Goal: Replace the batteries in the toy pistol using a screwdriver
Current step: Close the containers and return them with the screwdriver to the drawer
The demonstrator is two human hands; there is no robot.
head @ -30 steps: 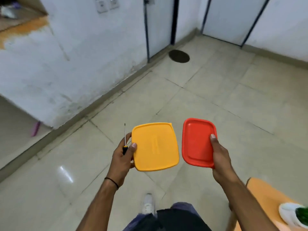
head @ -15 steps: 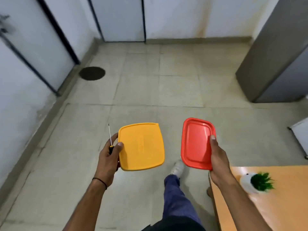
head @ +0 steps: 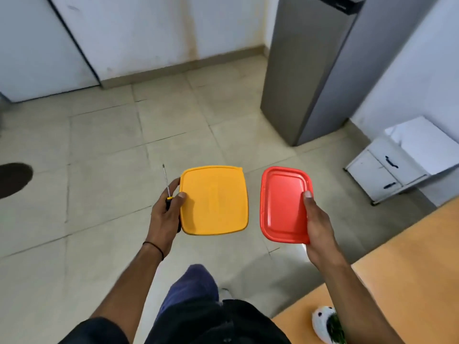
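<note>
My left hand [head: 166,214] grips a yellow lidded box [head: 214,200] by its left edge, thumb on the lid. The same hand also holds a thin screwdriver [head: 166,182], its shaft pointing up past the fingers. My right hand [head: 316,227] holds a red lidded box [head: 283,204] by its right edge, thumb on top. Both boxes are carried level above the tiled floor, side by side and apart. No toy pistol or batteries are visible.
An orange table [head: 409,269] fills the lower right with a small white plant pot [head: 325,324] at its near corner. A grey fridge [head: 315,70] stands ahead on the right. A low white cabinet [head: 387,170] is beside it. A dark floor drain [head: 12,178] lies far left.
The view has swung to the right: the fridge, white cabinet and more of the table have come into view. Both hands keep the same hold on the boxes and screwdriver.
</note>
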